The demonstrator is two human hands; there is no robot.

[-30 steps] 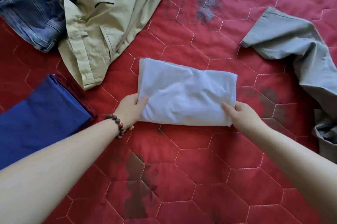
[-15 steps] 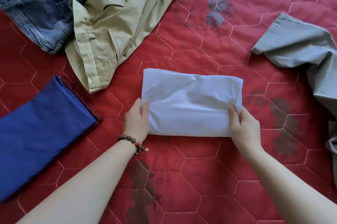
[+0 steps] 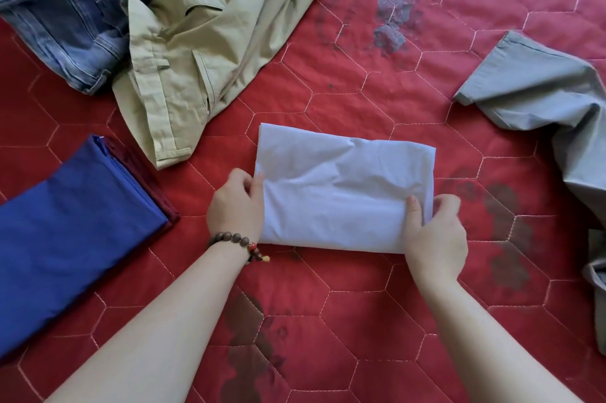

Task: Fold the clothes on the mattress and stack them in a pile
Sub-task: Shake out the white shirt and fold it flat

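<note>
A folded pale blue-white garment [image 3: 341, 186] lies flat in the middle of the red quilted mattress [image 3: 328, 304]. My left hand [image 3: 236, 207], with a bead bracelet at the wrist, grips its left edge, thumb on top. My right hand [image 3: 434, 232] pinches its near right corner, thumb on the cloth and fingers curled round the edge. At the left lies a pile of folded clothes, with a blue piece [image 3: 65, 238] on top and a dark red one under it.
Unfolded khaki trousers [image 3: 203, 51] and blue jeans [image 3: 65, 12] lie crumpled at the far left. A grey garment [image 3: 541, 97] sprawls along the right side. Dark flower prints mark the mattress cover.
Both hands have shifted their hold on the pale garment's side edges, the right hand now curling round the near right corner. The garment stays in the same place on the mattress.
</note>
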